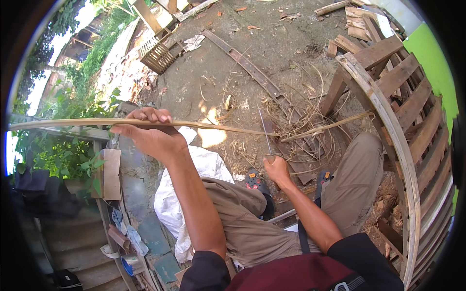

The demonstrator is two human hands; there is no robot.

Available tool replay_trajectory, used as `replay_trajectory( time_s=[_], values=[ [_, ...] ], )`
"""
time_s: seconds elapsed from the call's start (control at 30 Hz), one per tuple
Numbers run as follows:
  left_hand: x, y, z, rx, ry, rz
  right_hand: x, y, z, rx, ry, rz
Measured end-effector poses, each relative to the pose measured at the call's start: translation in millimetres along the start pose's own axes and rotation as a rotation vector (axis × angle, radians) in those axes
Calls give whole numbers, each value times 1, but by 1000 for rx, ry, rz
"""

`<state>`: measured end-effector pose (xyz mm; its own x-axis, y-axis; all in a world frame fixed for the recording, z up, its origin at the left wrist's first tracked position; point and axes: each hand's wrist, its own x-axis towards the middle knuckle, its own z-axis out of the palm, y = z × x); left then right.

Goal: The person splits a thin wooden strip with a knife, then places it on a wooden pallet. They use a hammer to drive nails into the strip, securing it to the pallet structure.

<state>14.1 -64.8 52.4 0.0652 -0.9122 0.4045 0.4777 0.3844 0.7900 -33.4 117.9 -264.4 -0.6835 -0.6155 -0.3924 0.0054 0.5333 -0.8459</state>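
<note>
A long pale-tan cane strip (208, 126), possibly split bamboo, runs across the view from the left rim to the middle. My left hand (153, 128) is closed around it, fingers curled over the top and thumb beneath. In my right hand (277, 169), closed in a fist, is a knife (265, 130) with a long thin blade pointing away from me. The blade crosses the strip near its right end; whether they touch I cannot tell. The knife's handle is mostly hidden by my fingers. Beyond the blade, another tan piece (330, 127) reaches toward the wooden rack.
Curly shavings (310, 104) litter the ground around a rusty metal bar (242, 60). A slatted wooden rack (407, 160) stands close on my right. White sacking (204, 167) lies beside my left leg. Left are leafy plants (58, 150) and steps (73, 242); a slatted crate (156, 54) sits farther off.
</note>
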Motion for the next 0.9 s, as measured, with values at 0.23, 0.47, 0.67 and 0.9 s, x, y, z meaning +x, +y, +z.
replay_trajectory(
  time_s=[0.23,0.47,0.67,0.9],
  values=[
    [-10,6,-13,245,-216,84,-64,-181,-50,348,-50,-396],
    [-25,15,-11,297,-281,160,-35,-144,-65,127,-143,-279],
    [-35,13,-15,292,-255,151,-68,-161,-70,216,-94,-365],
    [-25,-5,-12,191,-261,127,44,31,-30,-91,-6,-98]
  ],
)
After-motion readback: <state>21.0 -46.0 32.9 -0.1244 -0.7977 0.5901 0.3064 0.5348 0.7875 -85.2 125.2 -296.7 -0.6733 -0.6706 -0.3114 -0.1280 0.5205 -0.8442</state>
